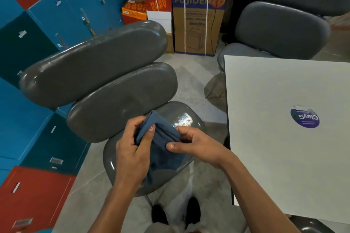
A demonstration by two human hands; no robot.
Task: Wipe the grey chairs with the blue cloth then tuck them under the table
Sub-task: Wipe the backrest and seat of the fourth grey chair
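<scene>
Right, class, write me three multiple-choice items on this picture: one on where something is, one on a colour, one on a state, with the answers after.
1. Where is the round purple sticker?
A. on the white table
B. on a chair seat
C. on a locker door

2. What colour is the cloth?
A. red
B. blue
C. white

3. How is the cloth held?
A. it lies loose on the floor
B. one hand only
C. both hands hold it

Answers:
1 A: the purple sticker sits on the white table.
2 B: the cloth is blue.
3 C: the left hand and the right hand each pinch it above the seat of the near grey chair.
</scene>
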